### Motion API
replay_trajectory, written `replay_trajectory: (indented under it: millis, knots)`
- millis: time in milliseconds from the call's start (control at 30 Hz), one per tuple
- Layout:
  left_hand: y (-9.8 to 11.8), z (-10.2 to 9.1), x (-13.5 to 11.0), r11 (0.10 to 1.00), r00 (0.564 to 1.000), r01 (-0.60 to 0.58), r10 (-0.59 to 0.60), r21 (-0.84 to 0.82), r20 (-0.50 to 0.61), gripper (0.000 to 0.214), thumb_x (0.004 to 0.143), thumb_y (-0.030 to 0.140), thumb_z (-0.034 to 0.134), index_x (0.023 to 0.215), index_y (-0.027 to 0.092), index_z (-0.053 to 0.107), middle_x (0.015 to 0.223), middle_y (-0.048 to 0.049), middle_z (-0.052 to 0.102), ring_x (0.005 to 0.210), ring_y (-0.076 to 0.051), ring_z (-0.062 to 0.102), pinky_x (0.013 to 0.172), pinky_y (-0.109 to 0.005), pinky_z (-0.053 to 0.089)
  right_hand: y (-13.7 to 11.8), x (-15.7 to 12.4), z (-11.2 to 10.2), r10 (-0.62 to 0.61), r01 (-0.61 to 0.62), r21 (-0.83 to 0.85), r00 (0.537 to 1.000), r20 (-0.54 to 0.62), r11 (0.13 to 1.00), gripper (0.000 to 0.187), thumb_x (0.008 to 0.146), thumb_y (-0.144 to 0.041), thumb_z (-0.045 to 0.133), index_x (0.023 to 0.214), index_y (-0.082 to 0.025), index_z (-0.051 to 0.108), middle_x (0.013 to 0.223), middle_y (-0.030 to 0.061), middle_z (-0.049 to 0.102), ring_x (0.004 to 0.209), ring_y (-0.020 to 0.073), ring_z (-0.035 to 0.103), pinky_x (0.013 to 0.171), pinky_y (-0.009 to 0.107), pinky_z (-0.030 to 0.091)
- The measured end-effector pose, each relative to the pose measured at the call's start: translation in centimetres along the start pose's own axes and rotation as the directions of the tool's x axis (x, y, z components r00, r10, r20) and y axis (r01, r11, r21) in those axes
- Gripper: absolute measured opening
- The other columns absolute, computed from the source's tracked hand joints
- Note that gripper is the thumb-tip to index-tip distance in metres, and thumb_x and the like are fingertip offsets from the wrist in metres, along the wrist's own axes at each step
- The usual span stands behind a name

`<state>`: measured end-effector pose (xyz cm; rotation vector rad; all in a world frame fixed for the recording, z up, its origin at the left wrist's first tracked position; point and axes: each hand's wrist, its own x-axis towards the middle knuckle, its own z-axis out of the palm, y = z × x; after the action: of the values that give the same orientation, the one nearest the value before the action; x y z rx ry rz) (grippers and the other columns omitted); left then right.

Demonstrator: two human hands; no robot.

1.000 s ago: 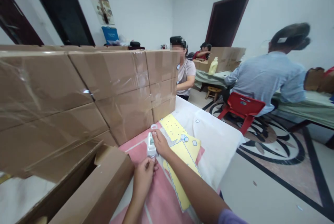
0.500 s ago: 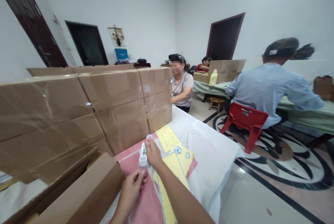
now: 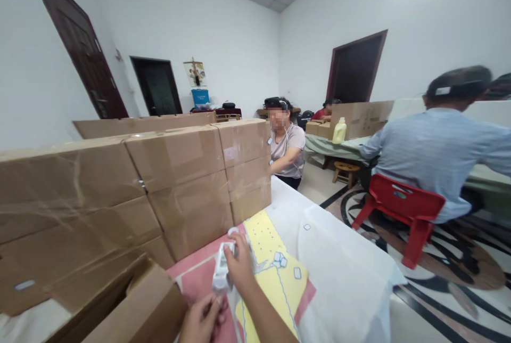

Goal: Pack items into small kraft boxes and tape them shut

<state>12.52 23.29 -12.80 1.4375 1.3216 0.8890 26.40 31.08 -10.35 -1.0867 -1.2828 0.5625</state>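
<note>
My right hand [image 3: 240,266] is closed round a white handheld device [image 3: 220,274] with a pale grey area on its upper face. A small white ring [image 3: 232,231] shows just beyond my right fingertips; whether it joins the device I cannot tell. My left hand [image 3: 204,317] is at the device's near end, its fingers pinched together. Whatever is between those fingers is too small to make out. Beneath both hands lies a pink and yellow printed sheet [image 3: 275,292] with blue cube drawings.
Taped cardboard boxes [image 3: 187,215] form a wall along the table's far left. An open carton [image 3: 139,305] stands left of my hands. White covering [image 3: 343,258] spreads right. One person [image 3: 289,146] sits beyond the boxes; another [image 3: 439,156] sits on a red chair [image 3: 407,204].
My view has tilted up and turned left, so the scene sits lower and farther right. My hands keep almost the same places at the white device.
</note>
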Motion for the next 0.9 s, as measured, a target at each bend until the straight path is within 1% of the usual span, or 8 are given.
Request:
replay_trajectory:
  millis: [100, 200, 300, 367, 433, 567, 733, 900]
  knots:
    - [0.2, 0.0, -0.5, 0.998, 0.999, -0.033, 0.035, 0.049, -0.041, 0.073, 0.072, 0.092, 0.045, 0.069, 0.02, 0.061, 0.06, -0.0051, 0.065, 0.045, -0.016, 0.05, 0.047, -0.027, 0.037, -0.6, -0.1, -0.2, -0.077, 0.078, 0.036, 0.997, -0.029, 0.996, 0.015, 0.091, -0.028, 0.059, 0.104, -0.025, 0.065, 0.114, 0.0092, 0.065, 0.115, 0.0263, 0.061, 0.103, 0.044, 0.048]
    - [0.7, 0.2, -1.3, 0.991, 0.986, -0.096, 0.108, 0.095, -0.124, 0.063, 0.084, 0.081, 0.042, 0.072, 0.023, 0.06, 0.063, -0.0045, 0.065, 0.052, -0.019, 0.055, 0.055, -0.029, 0.042, -1.6, -0.5, -0.5, -0.112, 0.116, 0.115, 0.993, -0.045, 0.987, 0.012, 0.094, -0.028, 0.056, 0.1, -0.024, 0.066, 0.109, 0.0099, 0.066, 0.113, 0.0258, 0.063, 0.1, 0.043, 0.051]
    - [1.6, 0.5, -1.8, 0.977, 0.96, -0.178, 0.198, 0.115, -0.198, 0.051, 0.092, 0.068, 0.042, 0.073, 0.024, 0.061, 0.066, -0.0052, 0.064, 0.063, -0.021, 0.059, 0.067, -0.031, 0.044, -3.2, -0.7, -1.0, -0.182, 0.181, 0.105, 0.983, 0.007, 0.978, 0.013, 0.095, -0.028, 0.055, 0.095, -0.023, 0.067, 0.109, 0.0106, 0.066, 0.113, 0.026, 0.064, 0.101, 0.045, 0.05]
    - [2.3, 0.5, -2.1, 0.968, 0.938, -0.226, 0.247, 0.111, -0.243, 0.045, 0.094, 0.058, 0.041, 0.074, 0.024, 0.061, 0.071, -0.0062, 0.065, 0.068, -0.023, 0.06, 0.072, -0.032, 0.043, -4.5, -0.8, -1.3, -0.271, 0.267, 0.077, 0.961, 0.052, 0.961, 0.014, 0.096, -0.029, 0.054, 0.094, -0.023, 0.067, 0.11, 0.0109, 0.066, 0.117, 0.027, 0.062, 0.104, 0.046, 0.048]
    - [3.0, 0.5, -2.3, 0.957, 0.914, -0.27, 0.288, 0.103, -0.287, 0.04, 0.096, 0.05, 0.04, 0.073, 0.023, 0.059, 0.074, -0.0069, 0.065, 0.07, -0.023, 0.059, 0.071, -0.032, 0.042, -5.7, -0.8, -1.5, -0.353, 0.35, 0.056, 0.934, 0.059, 0.935, 0.015, 0.096, -0.029, 0.053, 0.095, -0.023, 0.067, 0.111, 0.0111, 0.066, 0.121, 0.028, 0.06, 0.106, 0.048, 0.046]
    - [4.0, 0.6, -2.6, 0.933, 0.867, -0.351, 0.356, 0.081, -0.347, 0.033, 0.095, 0.038, 0.039, 0.071, 0.023, 0.055, 0.075, -0.0074, 0.066, 0.071, -0.022, 0.06, 0.07, -0.033, 0.041, -6.3, -0.7, -1.3, -0.457, 0.458, -0.019, 0.888, 0.046, 0.889, 0.016, 0.096, -0.029, 0.052, 0.095, -0.023, 0.067, 0.109, 0.0109, 0.065, 0.118, 0.0288, 0.061, 0.103, 0.05, 0.046]
    - [4.0, 1.2, -2.5, 0.906, 0.835, -0.416, 0.413, 0.075, -0.364, 0.035, 0.096, 0.034, 0.035, 0.075, 0.021, 0.059, 0.078, -0.0089, 0.068, 0.074, -0.023, 0.062, 0.072, -0.034, 0.044, -6.0, -0.5, -1.0, -0.534, 0.557, -0.126, 0.827, 0.174, 0.821, 0.02, 0.093, -0.031, 0.054, 0.084, -0.025, 0.071, 0.106, 0.01, 0.067, 0.11, 0.0295, 0.062, 0.097, 0.049, 0.048]
    - [3.4, 0.9, -1.7, 0.903, 0.829, -0.42, 0.421, 0.087, -0.368, 0.036, 0.095, 0.037, 0.037, 0.09, 0.02, 0.068, 0.089, -0.013, 0.072, 0.083, -0.027, 0.067, 0.079, -0.038, 0.049, -6.2, -0.4, -1.0, -0.519, 0.582, -0.16, 0.796, 0.311, 0.797, 0.025, 0.092, -0.033, 0.054, 0.078, -0.027, 0.074, 0.111, 0.0099, 0.067, 0.11, 0.0308, 0.062, 0.095, 0.05, 0.05]
